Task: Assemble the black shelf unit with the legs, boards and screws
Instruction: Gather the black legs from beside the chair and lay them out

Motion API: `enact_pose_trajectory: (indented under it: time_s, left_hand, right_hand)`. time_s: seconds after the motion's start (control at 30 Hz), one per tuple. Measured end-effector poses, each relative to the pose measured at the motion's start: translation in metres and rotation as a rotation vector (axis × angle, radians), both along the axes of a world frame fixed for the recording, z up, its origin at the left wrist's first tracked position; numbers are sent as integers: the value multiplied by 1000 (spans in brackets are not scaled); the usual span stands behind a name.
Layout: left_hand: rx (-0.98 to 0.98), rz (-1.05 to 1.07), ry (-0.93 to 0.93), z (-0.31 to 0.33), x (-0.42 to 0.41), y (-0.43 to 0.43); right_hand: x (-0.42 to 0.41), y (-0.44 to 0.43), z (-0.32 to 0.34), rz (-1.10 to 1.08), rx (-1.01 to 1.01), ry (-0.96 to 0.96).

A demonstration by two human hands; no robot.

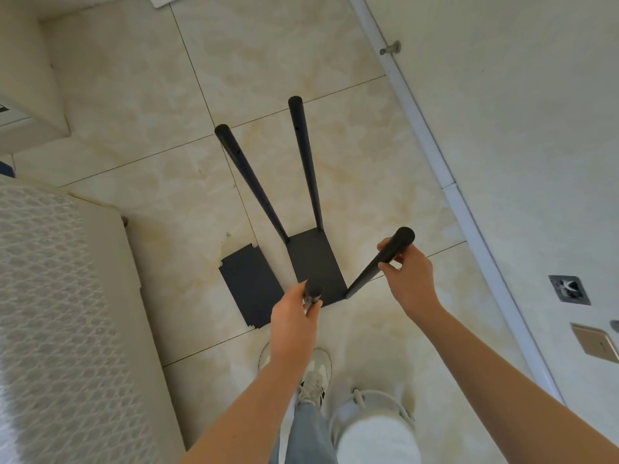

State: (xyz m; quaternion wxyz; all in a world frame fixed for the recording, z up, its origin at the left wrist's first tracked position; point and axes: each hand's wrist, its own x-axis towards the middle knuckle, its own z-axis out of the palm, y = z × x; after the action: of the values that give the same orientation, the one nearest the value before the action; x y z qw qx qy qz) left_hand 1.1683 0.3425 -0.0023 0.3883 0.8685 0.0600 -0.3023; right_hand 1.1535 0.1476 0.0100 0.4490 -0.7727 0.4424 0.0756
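- Lower board (316, 262): black, flat on the tiled floor (134, 112), with a leg at each corner. This tier looks fitted, though the joints are too small to confirm.
- Far-left leg (248, 179) and far-right leg (306, 162): upright and unheld, their upper screw holes empty.
- Near-right leg (378, 262): leans outward. The right hand (410, 279) has its fingers and thumb curled round it just below the top.
- Near-left leg (313, 289): the left hand (293, 316) grips its top end. A pale metallic item (308, 301) shows at the fingers, and what it is cannot be told.
- Loose board (251, 283): flat on the floor just left of the unit, not yet mounted.
- Remaining, by judgement: upper boards and their screws.
- Containers: none in view, and no screws are visible.
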Motion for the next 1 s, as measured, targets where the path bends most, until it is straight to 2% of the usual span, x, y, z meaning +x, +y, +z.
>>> enact_pose_trajectory:
  time_s: [0.2, 0.5, 1.0]
  left_hand:
    - [-93, -16, 66, -1, -11, 3]
    - [-56, -103, 111, -2, -35, 2]
    - [-89, -59, 131, -25, -70, 2]
  right_hand:
    - [-14, -2, -2, 32, -18, -54]
    - [-57, 9, -17, -42, -27, -80]
    - [-93, 20, -33, -132, -49, -162]
